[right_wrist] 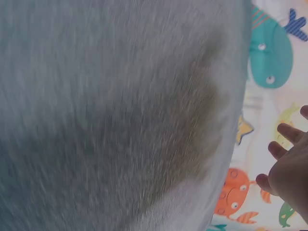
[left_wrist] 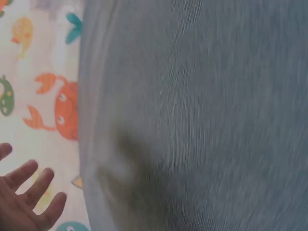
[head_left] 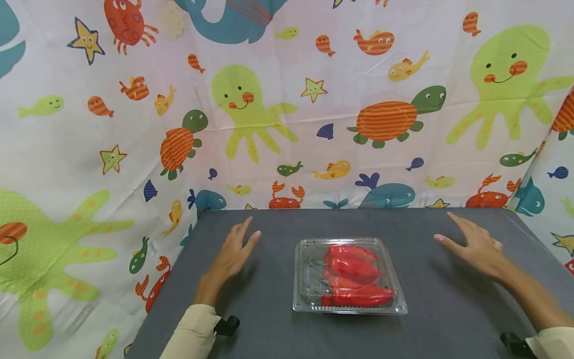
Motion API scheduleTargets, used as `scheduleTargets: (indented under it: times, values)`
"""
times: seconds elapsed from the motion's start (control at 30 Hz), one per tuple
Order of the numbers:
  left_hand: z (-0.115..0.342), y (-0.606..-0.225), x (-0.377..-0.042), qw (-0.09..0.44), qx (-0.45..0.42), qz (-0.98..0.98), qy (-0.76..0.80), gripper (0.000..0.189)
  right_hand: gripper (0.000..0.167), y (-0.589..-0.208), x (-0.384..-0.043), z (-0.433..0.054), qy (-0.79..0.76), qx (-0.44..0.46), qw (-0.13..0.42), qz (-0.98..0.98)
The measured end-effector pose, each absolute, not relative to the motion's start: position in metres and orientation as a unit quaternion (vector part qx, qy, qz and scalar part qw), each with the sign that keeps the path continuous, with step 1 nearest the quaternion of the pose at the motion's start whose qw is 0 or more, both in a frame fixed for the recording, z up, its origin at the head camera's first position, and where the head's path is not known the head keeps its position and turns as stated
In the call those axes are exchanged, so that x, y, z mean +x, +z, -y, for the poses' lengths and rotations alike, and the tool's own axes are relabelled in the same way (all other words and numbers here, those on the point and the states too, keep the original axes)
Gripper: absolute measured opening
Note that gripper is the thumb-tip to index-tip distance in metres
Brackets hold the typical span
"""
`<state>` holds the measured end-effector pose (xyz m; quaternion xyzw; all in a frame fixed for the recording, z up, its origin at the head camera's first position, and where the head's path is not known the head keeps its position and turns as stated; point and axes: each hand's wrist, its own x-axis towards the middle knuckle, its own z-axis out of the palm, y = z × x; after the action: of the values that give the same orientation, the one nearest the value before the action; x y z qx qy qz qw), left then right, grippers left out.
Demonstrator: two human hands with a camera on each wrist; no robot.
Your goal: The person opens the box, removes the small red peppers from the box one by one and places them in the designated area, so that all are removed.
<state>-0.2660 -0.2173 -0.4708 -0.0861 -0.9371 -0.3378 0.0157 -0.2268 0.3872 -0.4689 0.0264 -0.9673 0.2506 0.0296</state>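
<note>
A clear plastic clamshell box (head_left: 301, 279) sits on the grey table, its lid down. Through the plastic show several red peppers (head_left: 354, 270) with green stems toward the left. My left hand (head_left: 234, 252) hovers to the left of the box, fingers extended and apart from it; in the left wrist view the same hand (left_wrist: 29, 197) has its fingers spread. To the right of the box, my right hand (head_left: 477, 244) is held over the table with thumb and fingers stretched out. The right wrist view has this hand (right_wrist: 291, 166) at its edge, holding nothing.
The grey cloth-covered table (head_left: 269, 329) reaches back to a white curtain (head_left: 278, 144) printed with sea animals. The curtain also hangs along the left and right sides. Black bands with small devices (head_left: 227, 326) are on the wrists.
</note>
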Motion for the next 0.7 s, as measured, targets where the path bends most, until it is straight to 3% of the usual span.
scheduleTargets:
  times: [0.33, 0.7]
  values:
    - [0.197, -0.481, -0.236, 0.036, -0.109, 0.902, -0.415, 0.069, 0.089, -0.459, -0.208, -0.362, 0.327, 0.043, -0.011, 0.944]
    - [0.184, -0.487, -0.205, 0.025, -0.127, 0.876, -0.465, 0.058, 0.088, -0.450, -0.184, -0.346, 0.372, 0.050, -0.006, 0.927]
